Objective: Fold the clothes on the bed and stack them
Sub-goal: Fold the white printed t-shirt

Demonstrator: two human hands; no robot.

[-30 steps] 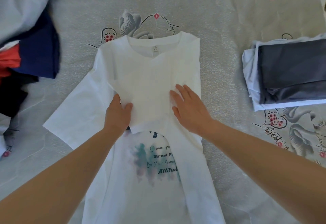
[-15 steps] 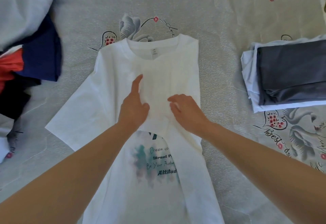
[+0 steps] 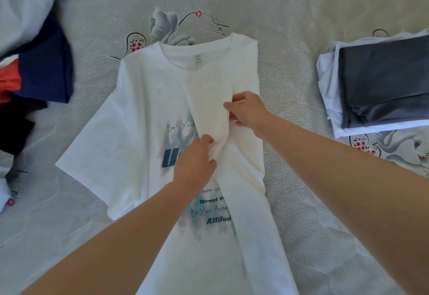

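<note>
T-shirt [image 3: 148, 113]: white, printed, spread at frame centre on bed [image 3: 290, 11].
Left hand [image 3: 195, 162]: pinching sleeve [image 3: 209, 113] tip.
Right hand [image 3: 249, 109]: fingers curled on sleeve edge.
Risk: sleeve bunches under the fold if pulled unevenly; lopsided stacking likely.

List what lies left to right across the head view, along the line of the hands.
Unfolded clothes pile → white printed T-shirt → left hand → right hand → folded stack, dark grey garment on top, all on the patterned bedsheet.
</note>
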